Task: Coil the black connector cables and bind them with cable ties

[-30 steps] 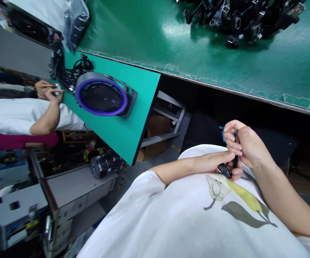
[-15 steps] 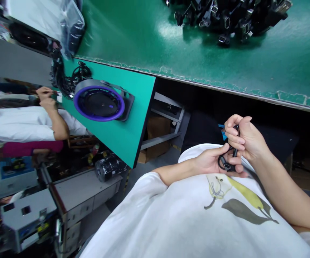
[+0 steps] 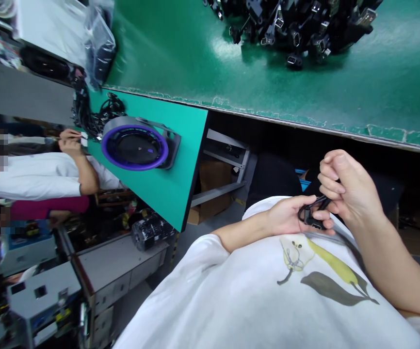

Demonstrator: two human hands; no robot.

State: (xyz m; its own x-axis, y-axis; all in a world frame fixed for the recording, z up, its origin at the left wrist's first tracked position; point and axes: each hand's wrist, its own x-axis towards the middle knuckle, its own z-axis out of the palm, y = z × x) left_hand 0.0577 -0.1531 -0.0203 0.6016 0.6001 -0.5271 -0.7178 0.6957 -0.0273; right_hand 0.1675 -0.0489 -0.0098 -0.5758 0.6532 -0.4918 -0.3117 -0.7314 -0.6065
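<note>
At the left edge of the frame, a co-worker's hand (image 3: 71, 143) works at the near corner of a teal tabletop (image 3: 181, 160). On this tabletop lie a bundle of black cables (image 3: 93, 109) and, just beside it, a round device with a purple ring (image 3: 136, 143). Below it, in the lower left, stand grey cabinets (image 3: 119, 271).

Along the top of the frame runs a dark green tabletop (image 3: 181, 53). A pile of black connectors (image 3: 293, 24) lies on it at the upper centre right.

In the lower centre right, above a white shirt (image 3: 253, 295), the left hand (image 3: 290, 218) lies palm up with fingers curled, and a short black cable with a connector (image 3: 310, 218) rests in it. The thumb lies beside the connector end. The right hand (image 3: 351, 191), touching the left, has its fingers pressed together in a loose fist and pinches the upper end of the same cable. Both hands are below the edge of the dark green tabletop, well apart from the pile.
</note>
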